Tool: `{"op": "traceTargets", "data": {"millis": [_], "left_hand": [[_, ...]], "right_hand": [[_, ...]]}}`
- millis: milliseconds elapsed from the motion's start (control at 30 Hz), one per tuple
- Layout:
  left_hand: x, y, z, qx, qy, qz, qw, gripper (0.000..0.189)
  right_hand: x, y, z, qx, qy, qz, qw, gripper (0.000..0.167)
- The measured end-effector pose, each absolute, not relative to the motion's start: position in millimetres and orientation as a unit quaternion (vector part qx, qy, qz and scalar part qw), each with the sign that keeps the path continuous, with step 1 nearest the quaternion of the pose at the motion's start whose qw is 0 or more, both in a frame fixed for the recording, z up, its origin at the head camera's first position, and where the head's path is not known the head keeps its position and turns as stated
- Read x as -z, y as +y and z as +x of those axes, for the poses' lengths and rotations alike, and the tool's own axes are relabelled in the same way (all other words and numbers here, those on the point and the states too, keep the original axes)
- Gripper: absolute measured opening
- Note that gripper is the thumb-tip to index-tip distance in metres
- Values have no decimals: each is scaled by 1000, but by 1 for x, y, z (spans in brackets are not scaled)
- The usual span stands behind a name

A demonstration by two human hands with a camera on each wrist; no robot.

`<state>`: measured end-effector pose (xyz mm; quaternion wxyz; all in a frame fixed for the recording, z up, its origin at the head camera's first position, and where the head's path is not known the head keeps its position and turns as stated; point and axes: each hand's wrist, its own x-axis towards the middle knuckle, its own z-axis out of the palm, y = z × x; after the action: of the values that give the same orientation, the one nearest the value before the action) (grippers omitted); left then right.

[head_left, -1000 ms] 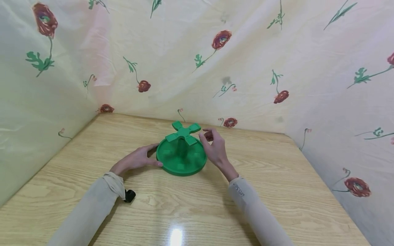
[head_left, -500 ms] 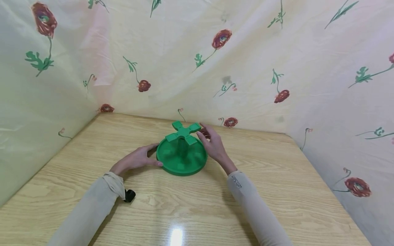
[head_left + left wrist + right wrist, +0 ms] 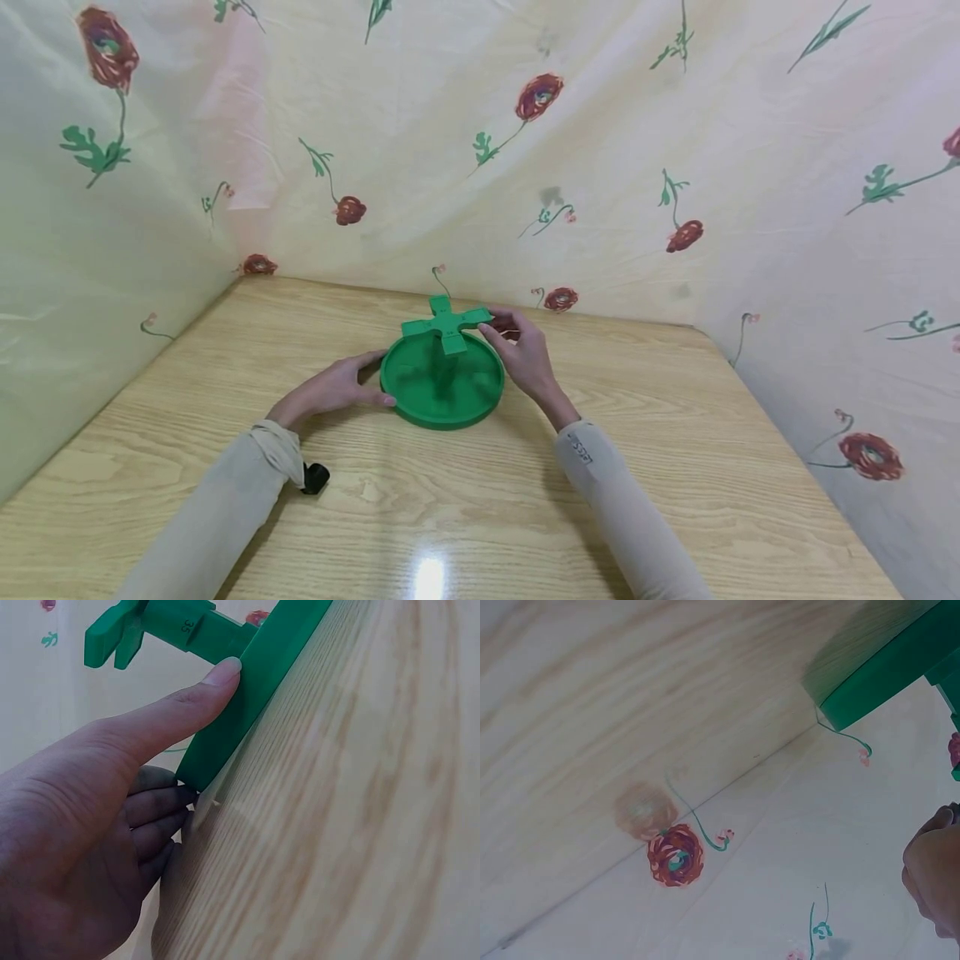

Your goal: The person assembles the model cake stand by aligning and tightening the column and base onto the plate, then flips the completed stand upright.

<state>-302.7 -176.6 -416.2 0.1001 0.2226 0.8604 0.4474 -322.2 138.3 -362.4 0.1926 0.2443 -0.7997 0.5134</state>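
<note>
A green plastic stand has a round, low-rimmed base [image 3: 420, 408] on the table and a short post [image 3: 184, 626] at its middle. On top of the post lies a four-armed cross [image 3: 446, 323] with small markings on its arms. My left hand [image 3: 345, 387] grips the base's left edge, thumb along the near side and fingers curled round the far side. My right hand [image 3: 525, 354] pinches the end of the cross's right arm between thumb and fingers. In the right wrist view only part of that hand [image 3: 937, 870] shows at the edge, its fingertips cut off.
The wood-grain table [image 3: 420, 508] runs to a flower-patterned cloth [image 3: 420, 125] at the back and sides. A small black object [image 3: 316, 478] sits by the left sleeve cuff [image 3: 277, 442].
My right hand has closed in on the cross's right arm. The cross has turned a little on its post. The base and my left hand have stayed in place.
</note>
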Motion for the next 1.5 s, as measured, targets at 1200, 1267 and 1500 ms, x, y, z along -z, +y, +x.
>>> {"op": "traceTargets", "data": {"millis": [1200,1267,1500], "left_hand": [[416,-177,-301,-458,854,225,101,101],[416,-177,-301,-458,854,227,101,101],[416,-178,-302,-457,854,228,99,101]], "right_hand": [[367,150,-312,-524,-809,235,123,25],[367,149,-310,-523,-810,234,127,25],[369,139,-298,-518,-808,230,162,25]]}}
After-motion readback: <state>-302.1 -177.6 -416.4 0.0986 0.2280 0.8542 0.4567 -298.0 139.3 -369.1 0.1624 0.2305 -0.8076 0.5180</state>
